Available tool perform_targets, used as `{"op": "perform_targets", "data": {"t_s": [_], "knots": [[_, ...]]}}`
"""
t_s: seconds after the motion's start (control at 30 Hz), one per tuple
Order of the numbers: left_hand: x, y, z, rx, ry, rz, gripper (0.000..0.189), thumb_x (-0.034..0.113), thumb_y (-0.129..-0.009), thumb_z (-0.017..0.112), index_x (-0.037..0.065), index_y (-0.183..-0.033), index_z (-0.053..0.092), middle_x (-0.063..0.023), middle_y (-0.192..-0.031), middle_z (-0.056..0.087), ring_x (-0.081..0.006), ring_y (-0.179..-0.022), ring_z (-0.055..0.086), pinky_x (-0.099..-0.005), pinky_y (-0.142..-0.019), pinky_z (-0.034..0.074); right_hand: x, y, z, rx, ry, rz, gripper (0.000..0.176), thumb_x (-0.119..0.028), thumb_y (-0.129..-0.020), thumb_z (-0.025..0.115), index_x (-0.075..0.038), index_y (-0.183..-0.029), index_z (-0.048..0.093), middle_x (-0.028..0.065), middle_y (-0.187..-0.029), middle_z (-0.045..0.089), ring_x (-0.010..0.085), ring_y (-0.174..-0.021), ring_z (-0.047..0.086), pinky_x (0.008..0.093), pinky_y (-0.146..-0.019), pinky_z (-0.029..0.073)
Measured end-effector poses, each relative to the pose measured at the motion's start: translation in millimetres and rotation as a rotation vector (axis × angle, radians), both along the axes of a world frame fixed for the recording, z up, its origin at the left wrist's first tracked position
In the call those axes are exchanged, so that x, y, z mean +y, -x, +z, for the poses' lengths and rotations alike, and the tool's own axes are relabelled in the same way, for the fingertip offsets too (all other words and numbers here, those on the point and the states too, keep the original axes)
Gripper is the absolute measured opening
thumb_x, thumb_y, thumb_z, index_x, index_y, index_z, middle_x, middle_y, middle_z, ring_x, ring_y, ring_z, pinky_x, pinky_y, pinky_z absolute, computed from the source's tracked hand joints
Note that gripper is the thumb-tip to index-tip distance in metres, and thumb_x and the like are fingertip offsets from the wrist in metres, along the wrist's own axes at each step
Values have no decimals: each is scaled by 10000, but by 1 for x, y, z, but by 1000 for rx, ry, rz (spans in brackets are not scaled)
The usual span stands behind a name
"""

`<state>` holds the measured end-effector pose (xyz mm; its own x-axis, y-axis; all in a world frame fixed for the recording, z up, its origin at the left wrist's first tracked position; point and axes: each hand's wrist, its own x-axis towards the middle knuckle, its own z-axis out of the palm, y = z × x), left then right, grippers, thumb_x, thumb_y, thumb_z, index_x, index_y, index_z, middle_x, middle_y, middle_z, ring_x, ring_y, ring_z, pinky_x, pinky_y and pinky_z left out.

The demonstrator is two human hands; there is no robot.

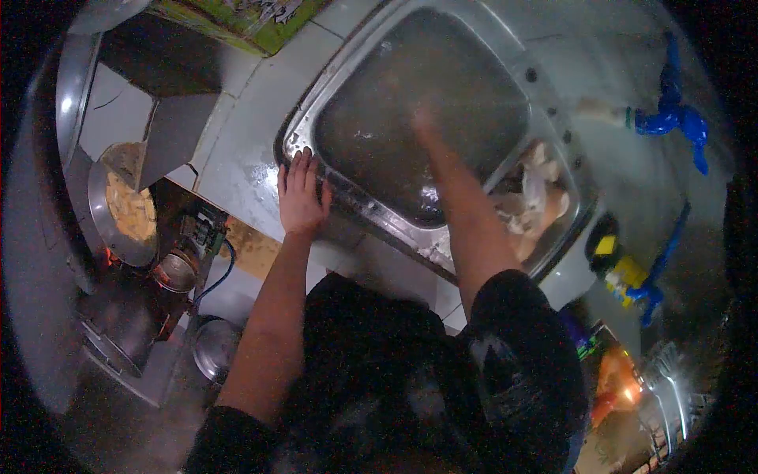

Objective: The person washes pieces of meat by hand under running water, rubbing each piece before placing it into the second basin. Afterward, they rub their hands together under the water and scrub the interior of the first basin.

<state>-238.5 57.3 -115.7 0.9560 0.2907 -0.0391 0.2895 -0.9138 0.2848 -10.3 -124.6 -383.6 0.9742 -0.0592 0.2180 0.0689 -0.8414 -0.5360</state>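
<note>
A metal sink point(304, 118) holds murky water point(379, 87) in its large basin. My left hand point(302, 192) lies flat on the sink's near left rim and the wet counter beside it, fingers spread, holding nothing. My right arm reaches down into the basin; my right hand point(426, 122) is blurred under the cloudy water, its fingers hidden, and what it may hold does not show. Whitish and pinkish pieces point(537, 186), which I cannot make out clearly, lie in the smaller compartment on the right.
At the left, a pan point(130, 207) of yellowish food sits by a glowing burner, near a small pot point(178, 270) and a round lid point(217, 349). Blue taps point(671, 122) and a yellow bottle point(628, 276) are at the right. Forks point(671, 383) stand lower right.
</note>
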Motion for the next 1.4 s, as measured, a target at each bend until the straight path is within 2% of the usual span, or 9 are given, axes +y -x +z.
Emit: {"op": "perform_targets", "data": {"t_s": [0.07,0.17,0.3,0.37,0.47,0.63,1.2,1.33,1.4], "knots": [[1,-1,0,2,4,5,437,235,-785,469,30,-1167,421,-86,-1295,351,-225,-1208,311,-419,-1020,175,-27,-35,-20,-29,370,433,376,-192,-823,425,-2,-1146,454,210,-1163,445,324,-1066,434,407,-904,348],[1,-1,-2,6,11,15,435,234,-783,471,33,-1166,423,-88,-1293,353,-226,-1209,312,-424,-1018,175,-22,-65,-28,215,199,333,365,-204,-821,436,0,-1122,467,209,-1127,469,332,-1029,456,413,-879,360],[2,-2,2,12,39,16,430,230,-781,471,48,-1168,425,-89,-1287,358,-226,-1207,315,-430,-1013,182,-11,-78,84,304,398,411,365,-214,-828,424,12,-1113,464,216,-1110,479,346,-1007,470,418,-864,371],[1,-1,1,5,45,22,429,228,-782,470,52,-1170,423,-89,-1285,360,-225,-1208,315,-429,-1013,182,0,-70,131,345,7,234,376,-244,-825,431,23,-1087,477,222,-1084,494,336,-983,493,417,-839,390],[2,-1,-2,4,40,21,430,226,-782,470,58,-1174,419,-87,-1284,360,-223,-1209,312,-426,-1014,181,0,-104,107,602,301,193,401,-268,-832,419,20,-1107,463,221,-1111,482,325,-1013,483,432,-840,387],[1,-1,3,34,43,16,434,231,-780,471,60,-1175,417,-85,-1283,358,-223,-1213,303,-423,-1018,175,-14,-93,87,515,460,377,399,-268,-832,418,15,-1110,465,218,-1111,484,326,-1013,483,430,-842,388],[-1,-1,0,56,13,22,446,247,-787,459,49,-1183,406,-79,-1308,329,-223,-1221,288,-415,-1025,158,14,31,60,579,270,595,392,-267,-833,417,-3,-1118,470,209,-1113,491,328,-1012,486,423,-848,389],[-1,-2,2,58,17,18,450,248,-790,454,41,-1186,402,-82,-1312,321,-223,-1224,281,-411,-1028,156,-17,32,-10,662,35,341,394,-273,-837,416,-19,-1134,464,196,-1135,482,329,-1021,477,412,-860,384],[-1,-1,0,56,5,12,447,245,-789,456,34,-1180,405,-85,-1307,327,-222,-1222,284,-409,-1029,155,-24,30,-12,680,-23,277,394,-275,-838,415,-23,-1138,463,193,-1141,480,329,-1023,475,410,-863,383]]}}
